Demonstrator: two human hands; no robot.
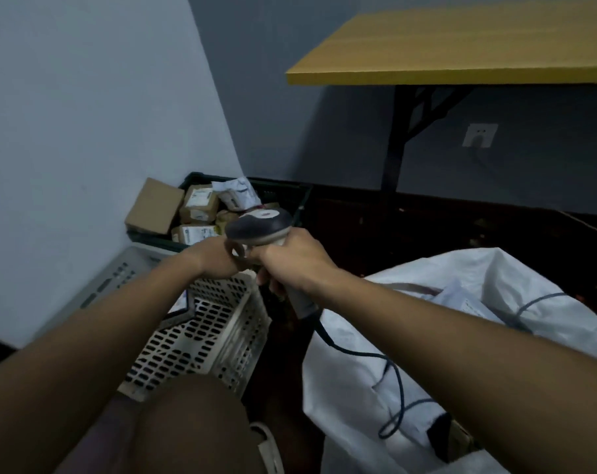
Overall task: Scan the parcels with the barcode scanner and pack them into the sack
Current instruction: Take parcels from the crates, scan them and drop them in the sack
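Both hands met at the grey corded barcode scanner (261, 225): right hand (292, 260) gripped its handle, left hand (218, 260) fingers hidden; brown cardboard parcels (196, 213) filled a dark crate (290, 193) beyond, white woven sack (495, 336) beside.

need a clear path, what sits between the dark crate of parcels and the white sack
In the head view, the right hand gripping the grey barcode scanner hangs between the dark crate and white woven sack, above dark floor.

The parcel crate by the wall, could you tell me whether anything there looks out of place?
One plain cardboard box sits tilted on the left rim of the dark crate, leaning against the wall rather than lying inside with the other parcels. It looks likely to slip off. Nothing appears spilled or damaged.
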